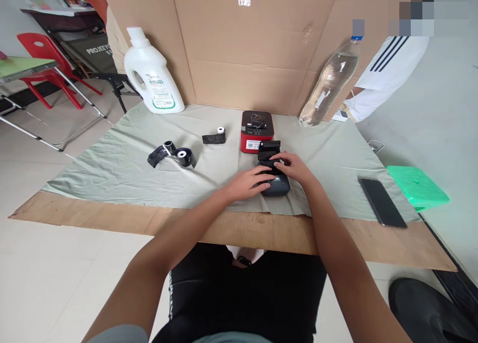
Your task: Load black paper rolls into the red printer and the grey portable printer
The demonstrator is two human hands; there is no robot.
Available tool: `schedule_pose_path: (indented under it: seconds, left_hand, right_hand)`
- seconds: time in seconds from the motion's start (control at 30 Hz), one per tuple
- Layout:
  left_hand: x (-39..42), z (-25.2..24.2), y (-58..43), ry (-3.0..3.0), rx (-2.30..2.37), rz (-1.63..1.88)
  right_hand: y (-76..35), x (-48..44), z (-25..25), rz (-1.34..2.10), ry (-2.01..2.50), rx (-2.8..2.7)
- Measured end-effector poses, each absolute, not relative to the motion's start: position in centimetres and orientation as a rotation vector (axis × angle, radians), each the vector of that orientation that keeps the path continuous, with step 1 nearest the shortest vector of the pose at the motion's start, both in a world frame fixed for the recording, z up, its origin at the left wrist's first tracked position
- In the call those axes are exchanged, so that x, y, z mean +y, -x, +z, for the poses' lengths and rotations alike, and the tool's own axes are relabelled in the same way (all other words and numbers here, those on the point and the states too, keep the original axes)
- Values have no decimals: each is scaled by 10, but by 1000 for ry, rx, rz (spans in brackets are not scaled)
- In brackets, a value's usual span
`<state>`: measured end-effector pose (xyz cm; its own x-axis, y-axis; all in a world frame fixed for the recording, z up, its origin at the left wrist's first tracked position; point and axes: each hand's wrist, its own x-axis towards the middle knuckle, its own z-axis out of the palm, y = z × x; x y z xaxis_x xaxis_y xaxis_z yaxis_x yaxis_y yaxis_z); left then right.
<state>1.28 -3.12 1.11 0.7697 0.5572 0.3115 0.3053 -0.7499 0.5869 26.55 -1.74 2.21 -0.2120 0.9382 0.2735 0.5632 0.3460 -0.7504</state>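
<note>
A small black device point(277, 186) with a raised lid point(269, 149) lies on the grey-green cloth, close in front of a red and black box point(257, 129). My left hand point(249, 182) rests on the device's left side with its fingers spread. From the right, my right hand point(293, 168) touches the device near its open compartment, thumb and fingers apart. What lies inside the compartment is hidden by my fingers. Left of the hands are two black rolls, one point(184, 157) beside the other point(169, 148), with loose strips. A smaller black roll point(220, 134) lies nearer the box.
A white detergent bottle point(155, 79) stands at the back left, a clear water bottle point(332, 81) at the back right, before a cardboard panel point(246, 49). A phone point(382, 202) lies near the right edge. Beyond are a green stool point(418, 186) and partly visible people.
</note>
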Motion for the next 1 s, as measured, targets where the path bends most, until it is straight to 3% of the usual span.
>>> schedule_pose_path:
  seconds: [0.23,0.73,1.0]
  left_hand:
    - [-39,20,-22,-2648,797,497]
    - [-47,20,-34,-2908,915,667]
    - [-44,16,-34,-2830,899,702]
  right_hand:
    - [-262,-16,16,798,1279,-1699]
    - [-251,-11,-1,850,1198,-1135]
    - [-254,-17,8,686,1195,-1505]
